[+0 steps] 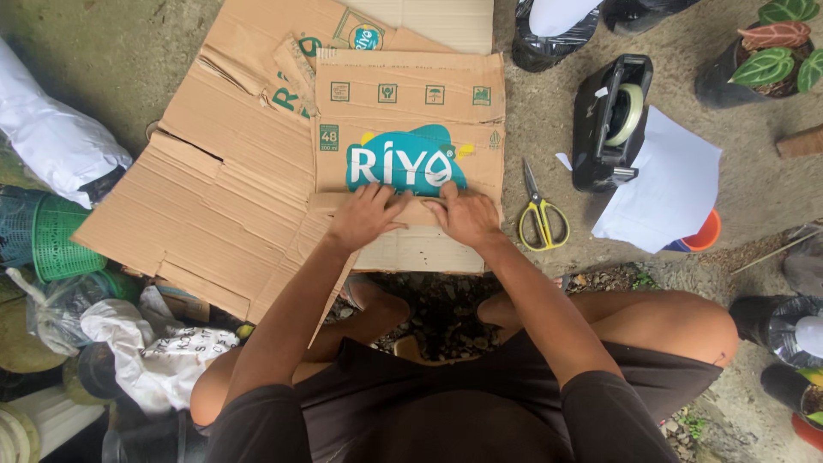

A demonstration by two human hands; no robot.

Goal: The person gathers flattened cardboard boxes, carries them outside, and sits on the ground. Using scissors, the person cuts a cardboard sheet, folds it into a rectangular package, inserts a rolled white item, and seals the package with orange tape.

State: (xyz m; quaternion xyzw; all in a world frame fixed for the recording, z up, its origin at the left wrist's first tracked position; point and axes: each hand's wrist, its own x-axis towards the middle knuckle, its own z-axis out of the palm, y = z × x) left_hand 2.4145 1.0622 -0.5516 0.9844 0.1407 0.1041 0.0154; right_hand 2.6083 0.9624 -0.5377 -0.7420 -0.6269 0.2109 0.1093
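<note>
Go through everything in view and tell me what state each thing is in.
Brown cardboard sheet: flattened, being creased under both hands.
Left hand: pressing flat on cardboard.
Right hand: pressing flat on cardboard.
Yellow-handled scissors: closed, lying on ground.
Black tape dispenser: loaded, untouched.

An outdoor yard used as a plant-potting and packing spot; bare concrete ground [129,51] with gravel [446,309] serves as floor; potted plants [776,51] stand at the edges; flattened cardboard [231,171], a tape dispenser [610,120], scissors [542,214], green baskets [47,240] and plastic bags [51,137] lie about.
</note>
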